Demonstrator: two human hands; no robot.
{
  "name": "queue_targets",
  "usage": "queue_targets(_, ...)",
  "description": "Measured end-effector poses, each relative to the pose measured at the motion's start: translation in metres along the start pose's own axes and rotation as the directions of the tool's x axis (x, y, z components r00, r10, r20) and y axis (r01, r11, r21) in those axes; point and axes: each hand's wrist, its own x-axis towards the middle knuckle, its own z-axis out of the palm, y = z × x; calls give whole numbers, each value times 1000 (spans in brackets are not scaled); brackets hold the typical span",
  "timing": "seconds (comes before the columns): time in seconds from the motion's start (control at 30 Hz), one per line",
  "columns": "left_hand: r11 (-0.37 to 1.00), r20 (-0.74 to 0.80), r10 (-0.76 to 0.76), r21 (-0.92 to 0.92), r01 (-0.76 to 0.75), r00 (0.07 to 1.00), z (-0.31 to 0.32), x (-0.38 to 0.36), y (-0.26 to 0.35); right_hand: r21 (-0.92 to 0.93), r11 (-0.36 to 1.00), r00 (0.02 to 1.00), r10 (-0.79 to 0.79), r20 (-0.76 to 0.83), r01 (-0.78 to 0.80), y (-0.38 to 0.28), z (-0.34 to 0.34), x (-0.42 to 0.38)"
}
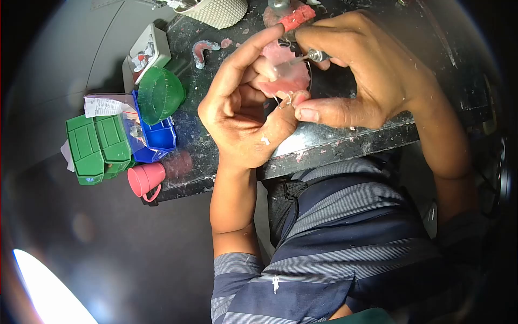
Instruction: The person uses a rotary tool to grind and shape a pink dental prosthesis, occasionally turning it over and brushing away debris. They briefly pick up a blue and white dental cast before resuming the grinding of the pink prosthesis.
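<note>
My left hand (245,110) holds a pink dental plate (286,81) with thin wire along its edge, its fingers behind the plate and its thumb at the lower edge. My right hand (356,70) grips a rotary handpiece (317,55) between thumb and fingers. The handpiece's blurred tip lies over the middle of the plate. The right thumb touches the plate's lower edge near the left thumb. Most of the handpiece is hidden behind the right hand.
On the dark table (199,156) are a green bowl (161,95), a blue tray (162,135), a white container (160,46), a woven basket (221,13) and a small dental arch piece (199,53). A pink cup (145,179) and green boxes (100,141) stand at the left edge.
</note>
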Motion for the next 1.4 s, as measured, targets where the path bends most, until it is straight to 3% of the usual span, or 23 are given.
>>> queue_targets(0.1, 999, -43, 17, -45, -19, 999, 2, 1, -2, -154, 988, 999, 19, 45, -12, 1, -8, -2)
queue_targets(0.17, 999, -13, -7, -32, 7, 1000, -2, 1, -2, -148, 988, 957, 91, 274, -51, -2, -23, 1)
queue_targets(0.2, 999, -12, -6, -34, 5, 1000, -1, 1, -2, -150, 987, 957, 92, 275, -52, -1, -21, 0)
queue_targets(0.4, 996, 14, 28, -80, -27, 999, -1, 0, -10, -224, 974, 999, 24, 21, -19, 2, 1, -3)
queue_targets(0.47, 994, 29, 8, -110, -4, 1000, -3, 0, -11, -389, 920, 989, -13, -149, -47, -2, 12, -1)
queue_targets(0.5, 994, 30, 7, -111, -4, 1000, -1, 0, -9, -389, 920, 989, -12, -149, -48, 0, 7, -3)
queue_targets(0.57, 997, -54, -28, -79, 23, 998, 4, 2, -4, -208, 972, 981, 138, 133, -108, 4, -9, -7)
queue_targets(0.67, 996, -50, -73, -54, 71, 996, 0, 0, -2, -195, 973, 948, 174, 268, -123, -1, -17, -4)
queue_targets(0.97, 998, 18, 54, -21, -54, 998, 2, 2, -11, -353, 934, 994, 88, 61, -62, -10, -5, -5)
queue_targets(1.17, 992, 48, 102, -75, -98, 994, 1, 1, -15, -370, 924, 955, 190, 227, -95, -5, -9, -5)
queue_targets(1.23, 991, 40, 118, -68, -115, 992, 1, 2, -15, -360, 929, 964, 166, 206, -83, -3, -5, -7)
queue_targets(1.3, 984, 139, 119, 118, -136, 983, -2, 2, -13, -352, 933, 972, 146, 183, -74, -2, -6, -8)
queue_targets(1.4, 984, 109, 119, 120, -131, 987, 2, 1, -14, -295, 951, 949, 170, 264, -88, -6, -12, -4)
